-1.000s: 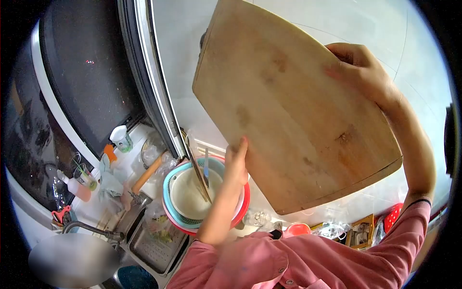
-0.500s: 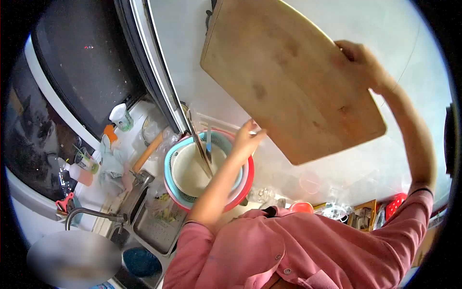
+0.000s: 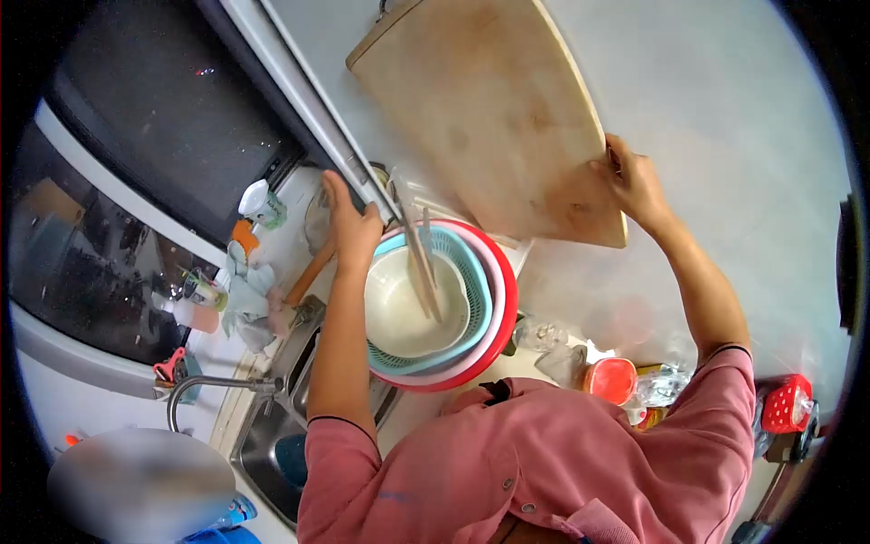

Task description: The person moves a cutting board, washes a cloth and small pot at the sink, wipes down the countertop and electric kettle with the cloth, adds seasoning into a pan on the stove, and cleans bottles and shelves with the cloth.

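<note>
A large wooden cutting board (image 3: 489,118) leans along the wall at the top of the view, stained in spots. My right hand (image 3: 639,189) is closed on its right edge, the fingers going into a slot there. My left hand (image 3: 355,227) is off the board, with its fingers stretched up and thumb apart, near the window frame and the left side of the stacked basins. The stack has a red basin (image 3: 509,299) outside, a turquoise colander (image 3: 478,304) within and a cream bowl (image 3: 408,313) innermost. Long thin sticks (image 3: 422,276) stand slanted in the bowl.
The steel sink (image 3: 258,444) with its curved faucet (image 3: 195,383) lies at lower left. Along the window sill stand a white cup (image 3: 263,204), a pink bottle (image 3: 195,315) and cloths (image 3: 249,304). A red-lidded container (image 3: 610,381) and a red dotted basket (image 3: 787,403) sit at right.
The board has shifted up and left, closer to the wall, with my right hand on it. My left hand has left the board's lower edge and moved left toward the window frame.
</note>
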The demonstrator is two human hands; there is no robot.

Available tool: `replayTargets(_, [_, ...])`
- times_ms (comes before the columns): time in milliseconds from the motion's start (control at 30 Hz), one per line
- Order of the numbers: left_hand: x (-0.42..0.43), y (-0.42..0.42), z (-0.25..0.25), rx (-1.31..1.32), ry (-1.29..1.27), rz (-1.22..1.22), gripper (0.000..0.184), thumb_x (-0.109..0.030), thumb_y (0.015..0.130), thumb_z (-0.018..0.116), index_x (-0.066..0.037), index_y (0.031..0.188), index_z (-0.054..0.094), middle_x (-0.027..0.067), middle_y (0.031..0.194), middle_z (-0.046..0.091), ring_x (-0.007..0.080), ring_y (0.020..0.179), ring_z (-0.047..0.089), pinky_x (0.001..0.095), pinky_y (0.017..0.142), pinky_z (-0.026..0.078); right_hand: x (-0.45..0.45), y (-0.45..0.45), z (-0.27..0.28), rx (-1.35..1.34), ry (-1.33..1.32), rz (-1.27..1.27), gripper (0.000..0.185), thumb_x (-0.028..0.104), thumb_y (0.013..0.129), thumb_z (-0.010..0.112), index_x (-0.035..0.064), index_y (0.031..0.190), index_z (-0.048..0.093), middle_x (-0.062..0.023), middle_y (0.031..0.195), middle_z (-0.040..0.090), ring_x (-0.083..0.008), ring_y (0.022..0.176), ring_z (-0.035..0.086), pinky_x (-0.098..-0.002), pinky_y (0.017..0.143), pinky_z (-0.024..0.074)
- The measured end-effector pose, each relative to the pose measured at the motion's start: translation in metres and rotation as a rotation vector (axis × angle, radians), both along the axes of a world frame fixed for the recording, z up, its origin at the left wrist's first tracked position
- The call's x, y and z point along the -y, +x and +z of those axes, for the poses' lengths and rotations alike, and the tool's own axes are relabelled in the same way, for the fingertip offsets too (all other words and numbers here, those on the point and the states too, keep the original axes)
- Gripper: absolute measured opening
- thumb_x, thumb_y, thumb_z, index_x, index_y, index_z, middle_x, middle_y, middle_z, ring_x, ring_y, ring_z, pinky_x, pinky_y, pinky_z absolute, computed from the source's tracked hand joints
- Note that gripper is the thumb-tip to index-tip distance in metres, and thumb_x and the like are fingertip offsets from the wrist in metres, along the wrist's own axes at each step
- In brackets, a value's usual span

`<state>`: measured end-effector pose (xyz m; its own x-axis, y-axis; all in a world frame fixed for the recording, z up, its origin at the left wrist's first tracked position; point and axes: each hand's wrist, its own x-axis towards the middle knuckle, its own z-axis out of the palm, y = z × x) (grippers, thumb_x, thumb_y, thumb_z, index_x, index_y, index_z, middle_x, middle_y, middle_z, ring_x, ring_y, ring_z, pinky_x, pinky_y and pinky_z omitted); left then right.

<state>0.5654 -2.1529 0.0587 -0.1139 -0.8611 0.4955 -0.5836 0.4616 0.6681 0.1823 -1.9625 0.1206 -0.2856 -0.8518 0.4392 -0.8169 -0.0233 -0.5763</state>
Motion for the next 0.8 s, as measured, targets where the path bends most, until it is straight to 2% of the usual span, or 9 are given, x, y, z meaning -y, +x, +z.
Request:
replayTargets(33, [0.005,-0.002,-0.002,-0.017,0.0,-0.05,0.087,0.001,0.086,0.057,-0.005,0.156,0.005,0.0235,0.161,0.011,0.0339,0.146,0.025,0.0345,0.118,0.023,0.006,-0.001,-0.01,-0.03,-0.035,0.011,0.041,0.005,0.086,0.064,0.0017,0.126,0.054,-0.0226,0.092,0.066,-0.0386,0.086,0.065,-0.0425,0.076,0.0515])
replayTargets(67, [0.009,-0.004,-0.004,-0.061,0.033,-0.122,0.083,0.001,0.084,0.056,0.003,0.153,0.01,0.0287,0.159,0.014,0.0394,0.147,0.017,0.0352,0.12,0.016,0.011,0.0,-0.019,-0.039,-0.053,0.022,0.042,0.005,0.086,0.064,0.0023,0.126,0.053,-0.0225,0.092,0.066,-0.0391,0.085,0.065,-0.0429,0.075,0.0517])
replayTargets(167, [0.002,-0.022,0.015,-0.037,0.159,-0.189,0.081,0.002,0.084,0.051,-0.002,0.155,0.012,0.0268,0.159,0.017,0.0369,0.147,0.019,0.0338,0.119,0.02,0.018,0.002,-0.038,-0.048,-0.093,0.033,0.043,0.006,0.086,0.065,0.0037,0.126,0.052,-0.0224,0.09,0.067,-0.0405,0.081,0.065,-0.0436,0.072,0.0522])
replayTargets(433, [0.015,-0.012,-0.005,-0.016,-0.039,-0.166,0.082,0.009,0.081,0.047,-0.004,0.155,0.015,0.0251,0.159,0.017,0.0364,0.147,0.022,0.0349,0.118,0.024,0.055,0.024,-0.084,0.013,-0.097,-0.018,0.044,0.015,0.089,0.069,0.0056,0.128,0.05,-0.0203,0.081,0.066,-0.036,0.071,0.065,-0.0417,0.065,0.0516])
replayTargets(467, [0.015,-0.007,-0.002,-0.007,0.01,-0.212,0.089,0.014,0.082,0.049,-0.013,0.158,0.009,0.0228,0.16,0.017,0.0312,0.147,0.025,0.0334,0.115,0.026,0.059,0.03,-0.087,0.024,-0.087,-0.018,0.045,0.015,0.089,0.069,0.0057,0.128,0.05,-0.02,0.082,0.066,-0.036,0.072,0.066,-0.0417,0.066,0.0519])
replayTargets(500, [0.024,-0.001,-0.01,-0.032,0.056,-0.234,0.088,0.015,0.084,0.049,-0.014,0.158,0.011,0.0222,0.16,0.02,0.0299,0.147,0.025,0.0321,0.113,0.028,0.062,0.036,-0.09,0.033,-0.076,-0.017,0.045,0.015,0.089,0.068,0.0058,0.129,0.05,-0.0197,0.082,0.066,-0.0359,0.073,0.066,-0.0417,0.067,0.0522])
replayTargets(600, [0.01,0.0,-0.002,-0.097,0.145,-0.243,0.08,0.003,0.084,0.053,-0.012,0.156,0.02,0.0322,0.14,0.048,0.0341,0.126,0.055,0.0354,0.101,0.045,0.072,0.044,-0.102,0.036,-0.077,-0.008,0.046,0.013,0.089,0.067,0.0068,0.131,0.049,-0.0199,0.085,0.067,-0.0349,0.077,0.068,-0.0399,0.07,0.0534])
replayTargets(700, [0.005,0.006,-0.036,-0.166,0.023,-0.289,0.073,0.0,0.086,0.055,-0.007,0.153,0.027,0.0237,0.143,0.049,0.0318,0.127,0.055,0.0345,0.1,0.046,0.08,0.044,-0.118,0.079,-0.145,-0.011,0.048,0.008,0.089,0.064,0.0076,0.134,0.048,-0.0207,0.091,0.069,-0.0344,0.082,0.069,-0.0385,0.073,0.0545])
replayTargets(800, [-0.013,0.021,-0.084,-0.197,0.139,-0.21,0.056,-0.004,0.089,0.056,-0.004,0.143,0.043,0.0198,0.133,0.059,0.0285,0.119,0.061,0.0356,0.097,0.048,0.078,0.046,-0.123,0.136,-0.16,-0.034,0.049,0.004,0.089,0.061,0.0085,0.136,0.047,-0.021,0.095,0.069,-0.031,0.085,0.071,-0.0381,0.074,0.0548])
